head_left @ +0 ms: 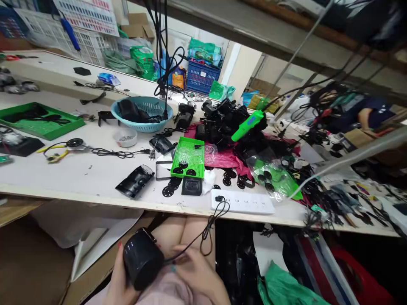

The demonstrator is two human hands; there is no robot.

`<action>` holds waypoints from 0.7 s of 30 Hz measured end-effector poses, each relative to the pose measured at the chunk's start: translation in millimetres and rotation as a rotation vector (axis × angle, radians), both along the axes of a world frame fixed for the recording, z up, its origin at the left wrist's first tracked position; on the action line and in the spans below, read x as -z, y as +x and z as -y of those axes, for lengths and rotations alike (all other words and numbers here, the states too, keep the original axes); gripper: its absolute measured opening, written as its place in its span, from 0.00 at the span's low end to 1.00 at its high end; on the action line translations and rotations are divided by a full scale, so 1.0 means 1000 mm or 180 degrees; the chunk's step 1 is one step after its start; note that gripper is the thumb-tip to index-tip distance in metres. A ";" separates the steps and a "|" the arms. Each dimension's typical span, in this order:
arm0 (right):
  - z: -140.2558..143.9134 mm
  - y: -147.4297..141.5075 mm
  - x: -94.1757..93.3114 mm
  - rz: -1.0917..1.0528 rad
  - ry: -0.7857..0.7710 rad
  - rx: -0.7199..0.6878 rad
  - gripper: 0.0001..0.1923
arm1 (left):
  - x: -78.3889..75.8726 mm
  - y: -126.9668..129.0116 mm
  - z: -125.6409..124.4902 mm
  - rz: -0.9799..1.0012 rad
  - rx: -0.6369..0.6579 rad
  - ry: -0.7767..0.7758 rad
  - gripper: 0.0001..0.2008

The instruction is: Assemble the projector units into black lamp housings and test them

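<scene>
Low in the view, below the table edge, my left hand (118,280) is wrapped around a black cylindrical housing (141,258) resting over my lap. My right hand (197,273) lies beside it on the right, fingertips touching the housing where a thin black cable (206,231) comes out. That cable runs up to a plug in the white power strip (243,202) at the table's front edge.
On the white worktable (79,173) lie a small green tray (188,158) with black discs, a black shell (135,181), a teal basket (144,113), a green flat tray (38,120), and a heap of black parts with a green tool (248,125). Another person (365,114) sits far right.
</scene>
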State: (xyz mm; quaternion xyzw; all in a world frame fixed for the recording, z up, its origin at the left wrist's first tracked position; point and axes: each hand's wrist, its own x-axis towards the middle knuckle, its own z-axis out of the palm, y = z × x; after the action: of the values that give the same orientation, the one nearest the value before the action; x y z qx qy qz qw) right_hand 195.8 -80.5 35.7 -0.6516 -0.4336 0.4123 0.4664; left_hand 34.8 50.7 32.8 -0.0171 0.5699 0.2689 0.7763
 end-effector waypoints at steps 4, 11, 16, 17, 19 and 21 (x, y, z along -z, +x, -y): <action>0.011 0.062 0.001 0.1183 0.0244 0.1569 0.16 | 0.005 0.011 -0.008 0.0091 -0.0078 0.0039 0.20; -0.030 0.131 -0.025 0.2597 0.0465 0.2282 0.18 | -0.009 0.043 -0.019 0.0169 0.0462 -0.0486 0.22; -0.047 0.155 -0.025 0.2391 0.0450 0.1535 0.12 | -0.005 0.053 -0.021 0.0175 0.0769 -0.0588 0.24; -0.047 0.155 -0.023 0.2406 0.0409 0.1542 0.12 | -0.003 0.054 -0.020 0.0113 0.0795 -0.0619 0.24; -0.042 0.152 -0.021 0.2531 0.0269 0.1537 0.11 | 0.001 0.053 -0.020 0.0023 0.0793 -0.0686 0.25; -0.037 0.151 -0.020 0.2676 0.0111 0.1495 0.11 | 0.003 0.053 -0.020 0.0110 0.0773 -0.0759 0.24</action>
State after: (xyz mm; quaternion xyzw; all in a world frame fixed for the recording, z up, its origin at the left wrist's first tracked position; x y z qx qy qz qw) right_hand 347.2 -43.5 55.3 -0.8342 -0.4324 -0.0107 0.3420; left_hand 87.4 70.8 29.9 -0.0447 0.5823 0.1033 0.8052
